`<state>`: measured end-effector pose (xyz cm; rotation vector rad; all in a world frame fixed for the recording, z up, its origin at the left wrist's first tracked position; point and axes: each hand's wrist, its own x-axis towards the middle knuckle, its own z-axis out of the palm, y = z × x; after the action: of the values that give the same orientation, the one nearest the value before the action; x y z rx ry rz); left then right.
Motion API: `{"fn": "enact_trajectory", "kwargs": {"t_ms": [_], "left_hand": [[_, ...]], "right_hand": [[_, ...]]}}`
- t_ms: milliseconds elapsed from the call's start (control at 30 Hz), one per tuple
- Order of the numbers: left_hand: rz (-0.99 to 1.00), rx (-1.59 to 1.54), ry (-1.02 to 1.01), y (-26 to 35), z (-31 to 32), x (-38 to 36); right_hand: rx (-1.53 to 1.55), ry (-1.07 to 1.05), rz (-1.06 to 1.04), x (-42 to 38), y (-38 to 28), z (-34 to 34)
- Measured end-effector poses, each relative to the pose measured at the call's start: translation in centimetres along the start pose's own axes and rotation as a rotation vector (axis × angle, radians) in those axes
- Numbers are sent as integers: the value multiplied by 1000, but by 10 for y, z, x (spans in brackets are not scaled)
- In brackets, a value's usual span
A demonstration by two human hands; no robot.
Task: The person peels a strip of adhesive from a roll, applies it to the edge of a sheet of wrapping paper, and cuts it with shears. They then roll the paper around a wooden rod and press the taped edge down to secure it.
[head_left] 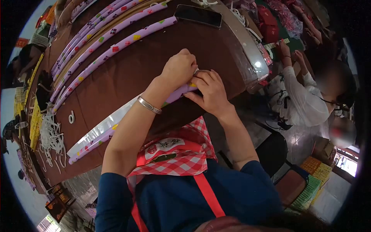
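Note:
A long strip of purple patterned wrapping (94, 141), with a silvery inner side, runs across the front edge of the table and passes beneath my left forearm. At its right end it is rolled into a narrow tube, with both my hands on it. My left hand (179, 69) is closed just above the tube end, its fingers pinching at a small whitish bit; what exactly they hold is mostly hidden. Fingers of my right hand (209, 89) wrap over the tube end, thumb underneath. The bracelet is on my left wrist.
Several finished-looking purple patterned tubes (116, 49) lie side by side at the back left. A phone (198, 16) rests near the far edge. White cord (52, 135) hangs at the left, near a small white ring (71, 117). Another person (305, 96) works at the right.

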<state>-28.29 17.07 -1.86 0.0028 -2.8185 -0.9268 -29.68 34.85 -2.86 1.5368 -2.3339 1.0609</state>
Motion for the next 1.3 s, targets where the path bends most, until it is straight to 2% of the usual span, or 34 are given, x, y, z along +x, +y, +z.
{"fn": "enact_trajectory", "kwargs": {"t_ms": [133,300,400,567,600,633,667,767,867,1000,1100,1133,1200,1267,1300], "left_hand": [[-25,91,-1,4,-4,-5],[-13,248,197,-11,-12,-29],[-149,238,271,-20,-52,-70],[-434,306,508,-65,-126,-206],[-571,357,527,-83,-139,-243],[-565,479,520,-104,-155,-286],[-635,512,575,-100,-169,-311],[-1039,645,600,-138,-209,-411],[-1124,792,582,-187,-224,-495],[-1216,746,590,-190,-230,-501],[-1339,687,428,-201,-241,-511],[-1348,688,437,-204,-243,-516],[-1326,628,429,-209,-250,-524],[-1264,688,476,-216,-257,-527],[-1220,787,559,-204,-260,-504]], "right_hand": [[-2,10,1,1,-1,0],[15,2,-24,3,0,-1],[12,23,-45,4,1,-1],[9,16,-58,4,2,-1],[27,7,-69,4,3,0],[19,10,-67,4,3,1],[8,14,-66,4,4,1],[-7,3,-95,5,3,0],[-5,-7,-109,5,5,0],[-6,-14,-94,5,4,0],[-25,-20,-101,5,4,-1],[-31,-31,-89,5,4,-1],[-28,-37,-89,5,5,-1],[-79,-53,-105,5,6,-2],[-73,-53,-116,4,7,-2]]}}
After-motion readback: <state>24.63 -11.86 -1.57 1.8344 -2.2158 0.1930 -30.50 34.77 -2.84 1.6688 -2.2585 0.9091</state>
